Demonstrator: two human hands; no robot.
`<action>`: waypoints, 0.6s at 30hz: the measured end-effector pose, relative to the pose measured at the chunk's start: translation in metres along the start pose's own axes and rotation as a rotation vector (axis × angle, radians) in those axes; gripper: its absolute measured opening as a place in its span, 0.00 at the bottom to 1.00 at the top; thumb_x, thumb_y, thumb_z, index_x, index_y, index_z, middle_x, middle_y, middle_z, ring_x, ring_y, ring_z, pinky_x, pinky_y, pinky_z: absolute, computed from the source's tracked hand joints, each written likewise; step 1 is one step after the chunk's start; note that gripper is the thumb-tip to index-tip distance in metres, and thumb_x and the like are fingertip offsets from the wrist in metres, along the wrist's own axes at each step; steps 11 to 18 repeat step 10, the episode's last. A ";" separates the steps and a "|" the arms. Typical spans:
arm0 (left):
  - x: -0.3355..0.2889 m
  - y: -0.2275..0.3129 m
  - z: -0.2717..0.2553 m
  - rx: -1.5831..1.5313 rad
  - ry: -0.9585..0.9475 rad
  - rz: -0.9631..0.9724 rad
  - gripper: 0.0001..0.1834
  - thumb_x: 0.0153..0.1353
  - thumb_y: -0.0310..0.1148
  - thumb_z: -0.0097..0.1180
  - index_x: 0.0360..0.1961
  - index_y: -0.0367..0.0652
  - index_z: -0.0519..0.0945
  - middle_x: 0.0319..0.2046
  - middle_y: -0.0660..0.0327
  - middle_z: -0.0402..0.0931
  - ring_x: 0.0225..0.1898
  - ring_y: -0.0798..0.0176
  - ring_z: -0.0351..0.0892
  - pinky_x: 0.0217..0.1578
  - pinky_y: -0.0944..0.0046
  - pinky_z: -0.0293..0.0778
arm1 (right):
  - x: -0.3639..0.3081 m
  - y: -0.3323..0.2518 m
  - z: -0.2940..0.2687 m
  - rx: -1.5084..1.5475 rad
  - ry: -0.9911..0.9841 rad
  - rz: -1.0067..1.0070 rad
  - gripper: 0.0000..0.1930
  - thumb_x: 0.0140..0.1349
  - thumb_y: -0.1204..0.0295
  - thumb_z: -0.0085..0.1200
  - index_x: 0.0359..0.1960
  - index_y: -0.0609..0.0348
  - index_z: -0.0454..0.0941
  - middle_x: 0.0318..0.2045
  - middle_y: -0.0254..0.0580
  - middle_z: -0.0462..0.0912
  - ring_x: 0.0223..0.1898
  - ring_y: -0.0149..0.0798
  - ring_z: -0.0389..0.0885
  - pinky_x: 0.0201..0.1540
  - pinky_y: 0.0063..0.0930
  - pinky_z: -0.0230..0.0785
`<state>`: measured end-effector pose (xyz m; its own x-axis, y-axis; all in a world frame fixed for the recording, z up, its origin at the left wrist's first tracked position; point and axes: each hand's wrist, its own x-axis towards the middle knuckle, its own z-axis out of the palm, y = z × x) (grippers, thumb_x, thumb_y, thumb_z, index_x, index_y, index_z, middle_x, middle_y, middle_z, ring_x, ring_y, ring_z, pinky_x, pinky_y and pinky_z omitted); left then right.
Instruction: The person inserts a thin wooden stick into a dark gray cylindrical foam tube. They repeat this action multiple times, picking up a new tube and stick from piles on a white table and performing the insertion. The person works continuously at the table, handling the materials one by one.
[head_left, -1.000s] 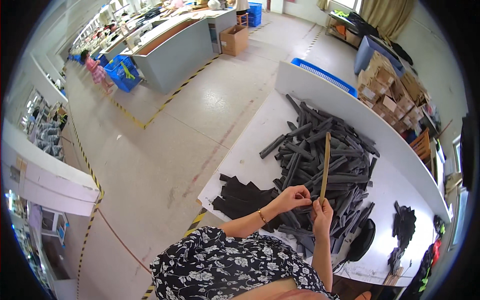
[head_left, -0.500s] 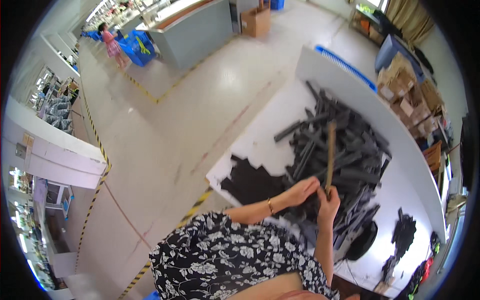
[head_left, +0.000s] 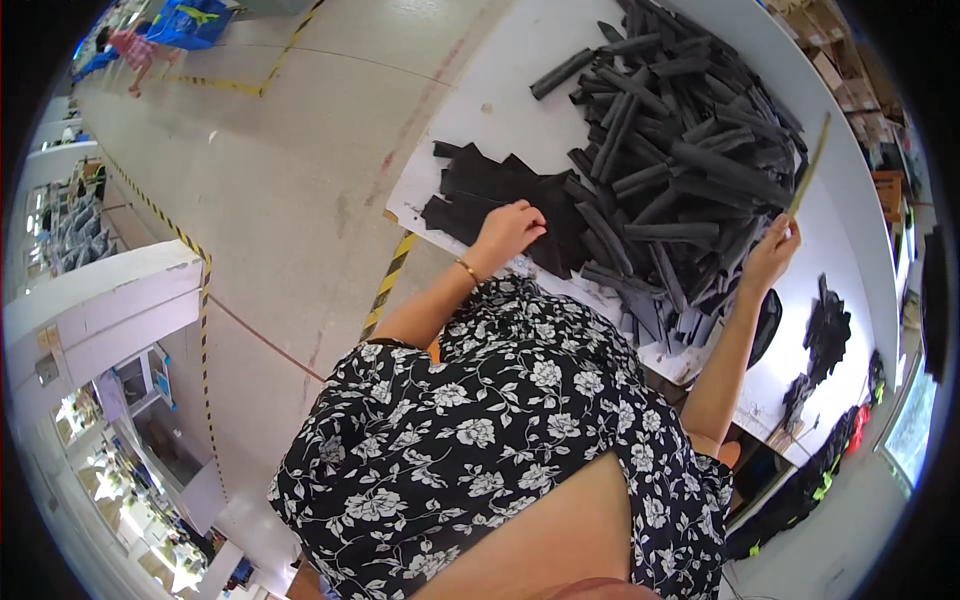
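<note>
A thin yellow stick point(head_left: 808, 165) is being pinched at its lower end by the right hand point(head_left: 768, 255), its long axis running up and to the right, tip pointing away over the edge of the pile point(head_left: 690, 150) of dark strips. The left hand point(head_left: 508, 232) is being laid, fingers loosely open, on the flat black pieces point(head_left: 500, 195) at the near corner of the white surface point(head_left: 520, 70) — nothing is being gripped there. Judged from this, a piece is being selected; the next move would call for closing the fingers on one piece and bringing it to the stick.
</note>
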<state>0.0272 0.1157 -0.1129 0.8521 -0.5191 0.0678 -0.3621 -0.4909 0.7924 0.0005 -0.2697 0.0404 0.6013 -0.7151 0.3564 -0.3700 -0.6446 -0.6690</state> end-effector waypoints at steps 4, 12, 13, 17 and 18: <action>0.003 -0.004 0.012 0.298 -0.141 0.158 0.13 0.48 0.35 0.67 0.35 0.48 0.78 0.36 0.63 0.71 0.42 0.57 0.73 0.43 0.57 0.70 | -0.052 -0.002 0.001 0.068 -0.262 -0.095 0.16 0.72 0.63 0.45 0.53 0.61 0.72 0.37 0.47 0.80 0.37 0.37 0.77 0.44 0.30 0.69; -0.001 -0.019 0.013 0.344 -0.211 0.056 0.20 0.47 0.36 0.67 0.42 0.50 0.76 0.43 0.61 0.70 0.48 0.55 0.70 0.48 0.55 0.66 | -0.101 -0.001 -0.021 0.007 -0.758 0.020 0.15 0.71 0.65 0.48 0.54 0.60 0.73 0.42 0.52 0.82 0.43 0.38 0.80 0.47 0.27 0.69; -0.001 -0.019 0.013 0.344 -0.211 0.056 0.20 0.47 0.36 0.67 0.42 0.50 0.76 0.43 0.61 0.70 0.48 0.55 0.70 0.48 0.55 0.66 | -0.101 -0.001 -0.021 0.007 -0.758 0.020 0.15 0.71 0.65 0.48 0.54 0.60 0.73 0.42 0.52 0.82 0.43 0.38 0.80 0.47 0.27 0.69; -0.001 -0.019 0.013 0.344 -0.211 0.056 0.20 0.47 0.36 0.67 0.42 0.50 0.76 0.43 0.61 0.70 0.48 0.55 0.70 0.48 0.55 0.66 | -0.101 -0.001 -0.021 0.007 -0.758 0.020 0.15 0.71 0.65 0.48 0.54 0.60 0.73 0.42 0.52 0.82 0.43 0.38 0.80 0.47 0.27 0.69; -0.001 -0.019 0.013 0.344 -0.211 0.056 0.20 0.47 0.36 0.67 0.42 0.50 0.76 0.43 0.61 0.70 0.48 0.55 0.70 0.48 0.55 0.66 | -0.101 -0.001 -0.021 0.007 -0.758 0.020 0.15 0.71 0.65 0.48 0.54 0.60 0.73 0.42 0.52 0.82 0.43 0.38 0.80 0.47 0.27 0.69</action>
